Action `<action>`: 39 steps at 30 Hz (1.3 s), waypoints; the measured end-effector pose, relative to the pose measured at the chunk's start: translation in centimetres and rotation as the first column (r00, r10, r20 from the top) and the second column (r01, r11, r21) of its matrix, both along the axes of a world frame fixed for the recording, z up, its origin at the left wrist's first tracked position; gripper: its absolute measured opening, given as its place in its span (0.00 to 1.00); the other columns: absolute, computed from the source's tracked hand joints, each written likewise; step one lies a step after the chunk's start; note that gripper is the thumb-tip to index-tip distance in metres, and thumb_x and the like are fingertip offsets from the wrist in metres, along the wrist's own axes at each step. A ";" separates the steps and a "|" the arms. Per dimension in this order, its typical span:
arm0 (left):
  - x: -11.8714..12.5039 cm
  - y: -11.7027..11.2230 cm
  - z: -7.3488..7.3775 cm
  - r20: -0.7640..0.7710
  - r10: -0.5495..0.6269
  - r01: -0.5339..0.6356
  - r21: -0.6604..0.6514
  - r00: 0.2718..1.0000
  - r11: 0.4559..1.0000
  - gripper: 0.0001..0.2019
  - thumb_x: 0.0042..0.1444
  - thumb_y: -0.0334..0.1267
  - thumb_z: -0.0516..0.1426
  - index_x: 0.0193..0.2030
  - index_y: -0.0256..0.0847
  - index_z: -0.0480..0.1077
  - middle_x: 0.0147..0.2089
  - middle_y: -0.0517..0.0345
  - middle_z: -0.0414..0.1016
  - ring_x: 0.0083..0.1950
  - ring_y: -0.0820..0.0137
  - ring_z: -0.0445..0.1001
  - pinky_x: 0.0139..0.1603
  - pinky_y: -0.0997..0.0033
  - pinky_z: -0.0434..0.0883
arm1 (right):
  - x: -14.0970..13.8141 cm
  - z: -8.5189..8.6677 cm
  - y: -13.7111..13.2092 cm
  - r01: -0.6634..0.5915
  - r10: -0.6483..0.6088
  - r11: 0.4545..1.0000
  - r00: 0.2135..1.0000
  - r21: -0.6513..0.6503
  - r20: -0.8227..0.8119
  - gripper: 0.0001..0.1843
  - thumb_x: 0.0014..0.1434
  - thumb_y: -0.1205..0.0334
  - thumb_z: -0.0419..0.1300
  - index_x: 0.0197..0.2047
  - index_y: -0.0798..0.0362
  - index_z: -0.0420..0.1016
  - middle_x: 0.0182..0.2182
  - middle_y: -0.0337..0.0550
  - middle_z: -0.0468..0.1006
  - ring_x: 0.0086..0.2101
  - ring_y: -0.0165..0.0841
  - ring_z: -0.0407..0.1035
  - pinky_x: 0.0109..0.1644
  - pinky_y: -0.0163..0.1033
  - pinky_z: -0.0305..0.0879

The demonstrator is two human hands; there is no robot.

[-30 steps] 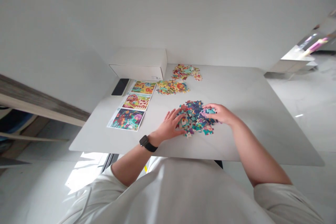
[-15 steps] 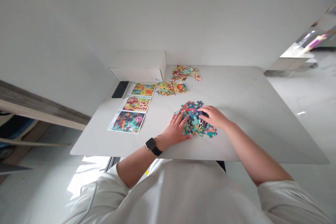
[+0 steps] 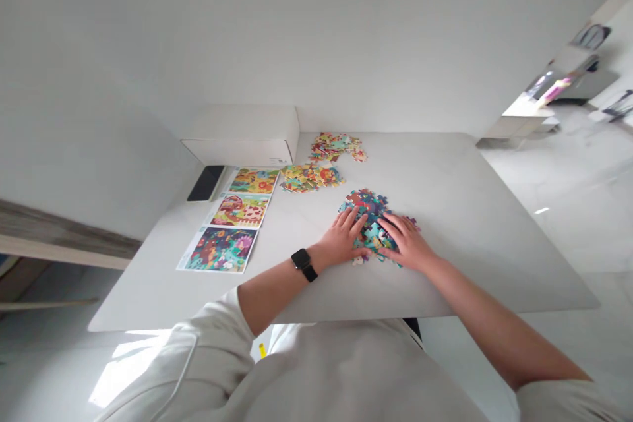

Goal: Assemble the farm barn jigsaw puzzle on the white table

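Note:
A heap of dark, multicoloured jigsaw puzzle pieces [image 3: 368, 201] lies on the pale table [image 3: 469, 231] in front of me. My left hand [image 3: 342, 237] rests on the heap's left side, palm down with its fingers spread. On the right side lies my right hand [image 3: 408, 242], its fingers apart over the pieces. Both hands cover part of the heap, and some pieces beneath them are hidden. A black watch [image 3: 302, 262] is on my left wrist.
Yellowish puzzle pieces [image 3: 311, 177] and reddish ones [image 3: 336, 145] form two piles farther back. To the left lies a printed sheet of three pictures [image 3: 222, 249], with a phone [image 3: 206, 182] and a white box [image 3: 237, 151] behind it.
My right hand has moved down the right side of the heap, and its fingers now lie flatter on the pieces. My left hand stays on the left side. The camera view has shifted.

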State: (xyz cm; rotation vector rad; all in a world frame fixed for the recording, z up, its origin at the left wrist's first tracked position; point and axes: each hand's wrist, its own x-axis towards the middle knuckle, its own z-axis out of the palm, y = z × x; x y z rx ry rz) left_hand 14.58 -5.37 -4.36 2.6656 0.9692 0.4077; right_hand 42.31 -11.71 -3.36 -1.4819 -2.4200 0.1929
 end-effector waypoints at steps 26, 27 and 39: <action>4.8 9.5 0.4 -0.094 0.003 0.001 0.038 0.996 0.999 0.56 0.60 0.76 0.58 0.85 0.43 0.50 0.85 0.34 0.48 0.85 0.38 0.47 0.82 0.32 0.47 | 4.9 -2.1 8.7 -0.049 0.048 0.996 0.999 0.076 0.014 0.50 0.71 0.34 0.59 0.85 0.48 0.49 0.80 0.61 0.53 0.76 0.59 0.52 0.78 0.70 0.54; 5.1 10.0 0.4 -0.084 0.016 -0.013 0.036 0.996 0.999 0.57 0.60 0.75 0.59 0.85 0.42 0.50 0.85 0.33 0.48 0.85 0.38 0.48 0.82 0.32 0.48 | 5.4 -1.9 9.7 -0.067 0.066 0.995 0.998 0.074 0.010 0.50 0.71 0.34 0.60 0.85 0.48 0.49 0.80 0.61 0.54 0.76 0.58 0.53 0.77 0.70 0.54; 8.1 16.5 -0.7 0.037 0.130 -0.133 0.102 0.991 0.986 0.53 0.65 0.72 0.57 0.85 0.38 0.48 0.85 0.31 0.45 0.86 0.38 0.44 0.83 0.34 0.49 | 10.4 -1.0 16.4 -0.131 0.130 0.986 0.991 0.105 0.013 0.56 0.61 0.27 0.67 0.82 0.47 0.57 0.78 0.61 0.57 0.76 0.60 0.53 0.78 0.69 0.56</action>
